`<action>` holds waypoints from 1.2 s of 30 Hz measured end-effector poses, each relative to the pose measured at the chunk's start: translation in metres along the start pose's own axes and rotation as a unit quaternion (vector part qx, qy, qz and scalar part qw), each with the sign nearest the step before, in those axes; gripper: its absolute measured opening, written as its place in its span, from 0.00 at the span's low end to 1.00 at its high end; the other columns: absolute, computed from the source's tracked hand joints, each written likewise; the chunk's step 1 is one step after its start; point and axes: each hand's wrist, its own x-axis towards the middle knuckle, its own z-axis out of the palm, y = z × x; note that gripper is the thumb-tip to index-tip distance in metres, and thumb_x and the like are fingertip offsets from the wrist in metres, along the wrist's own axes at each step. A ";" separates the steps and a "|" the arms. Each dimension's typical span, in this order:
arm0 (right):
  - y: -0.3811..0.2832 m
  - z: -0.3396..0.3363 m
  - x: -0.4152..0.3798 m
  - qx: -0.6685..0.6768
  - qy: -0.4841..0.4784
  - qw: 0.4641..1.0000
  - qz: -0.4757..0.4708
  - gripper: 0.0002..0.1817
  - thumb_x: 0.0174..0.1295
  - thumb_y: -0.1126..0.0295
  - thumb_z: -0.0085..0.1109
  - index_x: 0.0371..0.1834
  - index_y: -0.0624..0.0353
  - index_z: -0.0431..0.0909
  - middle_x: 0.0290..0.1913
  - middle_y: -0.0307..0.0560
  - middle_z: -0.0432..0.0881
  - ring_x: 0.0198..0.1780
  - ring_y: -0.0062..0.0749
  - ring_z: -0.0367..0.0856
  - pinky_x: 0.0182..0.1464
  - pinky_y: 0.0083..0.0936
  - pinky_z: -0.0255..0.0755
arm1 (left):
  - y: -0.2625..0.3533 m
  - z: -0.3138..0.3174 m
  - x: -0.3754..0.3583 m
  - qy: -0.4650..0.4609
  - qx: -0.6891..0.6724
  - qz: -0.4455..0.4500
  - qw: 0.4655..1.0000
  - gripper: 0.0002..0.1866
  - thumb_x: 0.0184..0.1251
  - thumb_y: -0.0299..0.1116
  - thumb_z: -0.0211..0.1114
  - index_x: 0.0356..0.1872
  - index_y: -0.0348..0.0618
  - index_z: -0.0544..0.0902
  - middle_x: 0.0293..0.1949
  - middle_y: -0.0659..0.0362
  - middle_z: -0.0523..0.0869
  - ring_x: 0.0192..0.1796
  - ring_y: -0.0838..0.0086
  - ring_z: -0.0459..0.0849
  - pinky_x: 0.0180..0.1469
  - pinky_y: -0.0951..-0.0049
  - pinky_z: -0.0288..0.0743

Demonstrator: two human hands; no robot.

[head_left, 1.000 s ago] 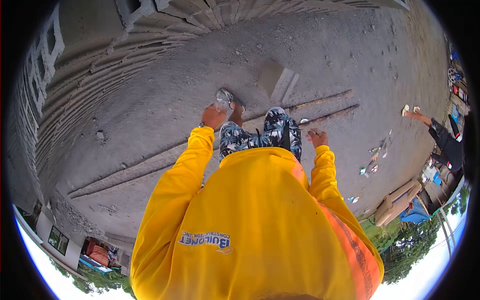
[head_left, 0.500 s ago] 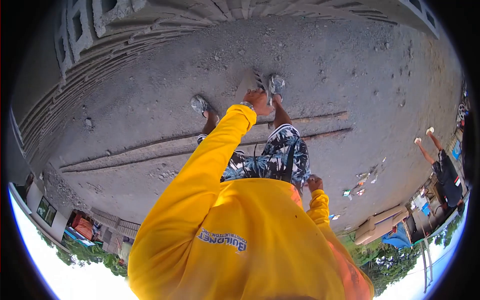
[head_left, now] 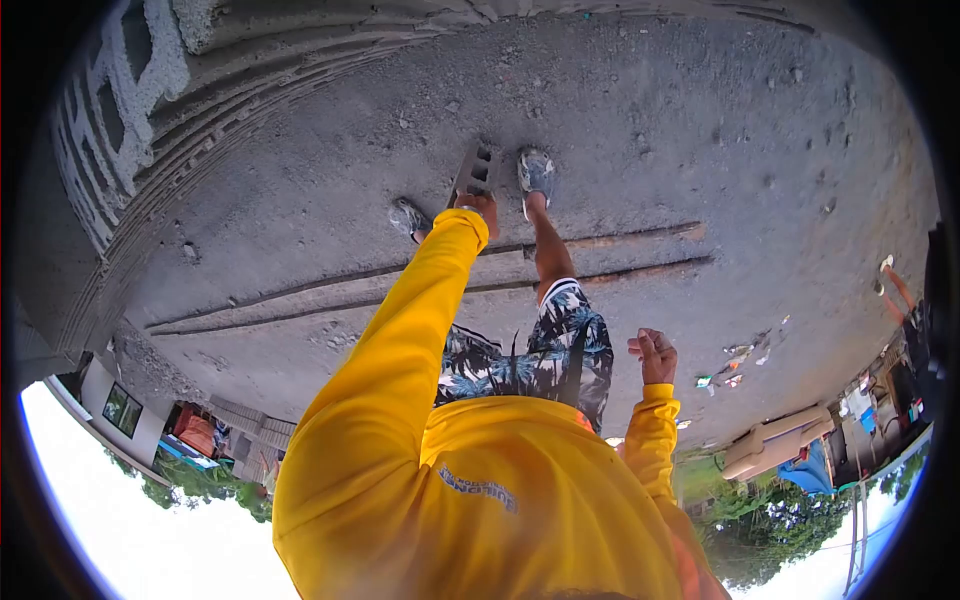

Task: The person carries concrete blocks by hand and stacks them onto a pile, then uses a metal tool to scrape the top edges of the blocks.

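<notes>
My left hand (head_left: 480, 208) grips the near end of a grey hollow concrete block (head_left: 478, 168). The block hangs over the dirt between my two feet, its dark hollows showing. Some of the fingers are hidden by the wrist and yellow sleeve (head_left: 390, 310). Out to the right of my patterned shorts (head_left: 570, 345) is my right hand (head_left: 655, 355), its fingers loosely bent and somewhat apart, with nothing in it.
Stacked hollow blocks (head_left: 125, 120) rise at the upper left. Two long thin strips (head_left: 350, 305) lie across the gravelly ground. Scattered litter (head_left: 735, 365) is on the right. Another person's legs (head_left: 895, 285) show at the far right edge.
My left hand has moved left with the block, whose hollows now face the camera more. My right hand has come up and outward from beside the shorts. My feet have shifted.
</notes>
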 end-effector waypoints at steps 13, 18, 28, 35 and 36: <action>-0.199 0.290 0.051 -0.451 -0.181 0.755 -0.439 0.39 0.69 0.36 0.27 0.75 0.50 0.56 0.77 0.45 0.55 0.78 0.37 0.49 0.76 0.43 0.42 | -0.032 -0.071 -0.323 0.191 -0.036 0.120 0.973 0.45 0.49 0.35 0.65 0.72 0.39 0.59 0.38 0.48 0.85 0.46 0.55 0.83 0.71 0.52 0.54; -0.225 0.296 0.043 -0.469 -0.155 0.680 -0.541 0.43 0.68 0.34 0.22 0.75 0.52 0.56 0.78 0.46 0.53 0.78 0.37 0.48 0.76 0.47 0.40 | -0.058 -0.085 -0.444 0.251 -0.058 0.135 0.957 0.43 0.51 0.33 0.65 0.72 0.41 0.60 0.35 0.52 0.83 0.43 0.58 0.82 0.71 0.52 0.56; -0.218 0.373 -0.085 -0.428 -0.176 0.751 -0.472 0.41 0.60 0.31 0.45 0.55 0.60 0.80 0.61 0.58 0.77 0.64 0.44 0.73 0.70 0.46 0.52 | -0.121 0.002 -0.531 0.239 -0.023 0.031 0.970 0.41 0.49 0.36 0.65 0.70 0.44 0.66 0.36 0.52 0.85 0.44 0.60 0.82 0.72 0.54 0.53; -0.164 0.562 -0.199 -0.613 -0.414 0.546 -0.393 0.44 0.47 0.35 0.59 0.58 0.64 0.77 0.59 0.62 0.78 0.63 0.49 0.75 0.71 0.43 0.52 | -0.165 0.069 -0.607 0.177 -0.108 -0.062 0.976 0.39 0.51 0.40 0.62 0.71 0.55 0.66 0.39 0.50 0.87 0.51 0.57 0.83 0.73 0.52 0.52; -0.146 0.581 -0.206 -0.614 -0.415 0.545 -0.392 0.45 0.44 0.37 0.62 0.57 0.64 0.77 0.57 0.62 0.79 0.63 0.49 0.75 0.72 0.41 0.51 | -0.171 0.078 -0.621 0.173 -0.128 -0.070 0.974 0.39 0.52 0.40 0.62 0.71 0.55 0.66 0.40 0.50 0.87 0.51 0.57 0.82 0.74 0.52 0.51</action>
